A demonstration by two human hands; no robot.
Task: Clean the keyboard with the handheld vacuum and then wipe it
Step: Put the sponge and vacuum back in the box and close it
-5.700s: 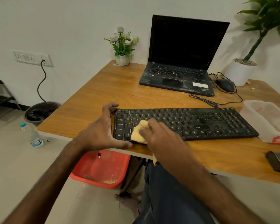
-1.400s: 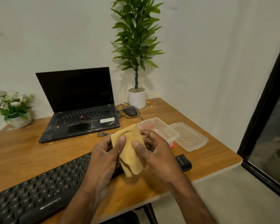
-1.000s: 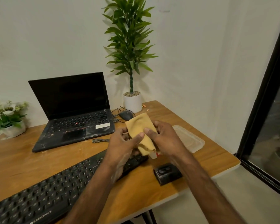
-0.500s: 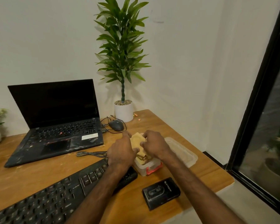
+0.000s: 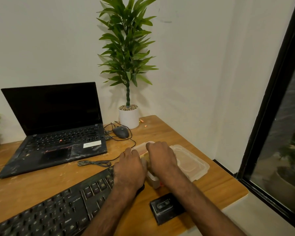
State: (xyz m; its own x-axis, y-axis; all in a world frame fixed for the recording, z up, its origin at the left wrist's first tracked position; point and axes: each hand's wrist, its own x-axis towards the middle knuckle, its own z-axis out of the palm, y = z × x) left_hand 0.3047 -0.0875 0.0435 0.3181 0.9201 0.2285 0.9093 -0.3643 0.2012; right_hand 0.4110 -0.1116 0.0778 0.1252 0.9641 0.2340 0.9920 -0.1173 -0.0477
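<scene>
Head view: both hands down in the plastic box beside the keyboard

Black keyboard (image 5: 58, 206) lies slantwise on the near left of the wooden desk (image 5: 216, 186), its right end hidden under the left hand (image 5: 129, 169). Just past that end stands a clear plastic box (image 5: 140, 147), and both hands are lowered over it. A sliver of yellow cloth (image 5: 144, 157) shows in the gap between them, inside the box. The left hand's fingers are bent, with the tips at the box's far rim. The right hand (image 5: 161, 156) arches over the box with its fingers curled downward and the tips hidden. I cannot tell whether either hand grips the cloth or only presses on it.

The box's clear lid (image 5: 191, 163) lies flat just to the right, touching it. A small black case (image 5: 167, 207) sits near the desk's front edge, partly under the right forearm. Farther back are a coiled cable (image 5: 94, 163), an open laptop (image 5: 58, 133) with a dark screen, a mouse (image 5: 121, 131) and a tall potted plant (image 5: 128, 117) against the wall. A dark window frame (image 5: 271, 99) runs down the right side.
</scene>
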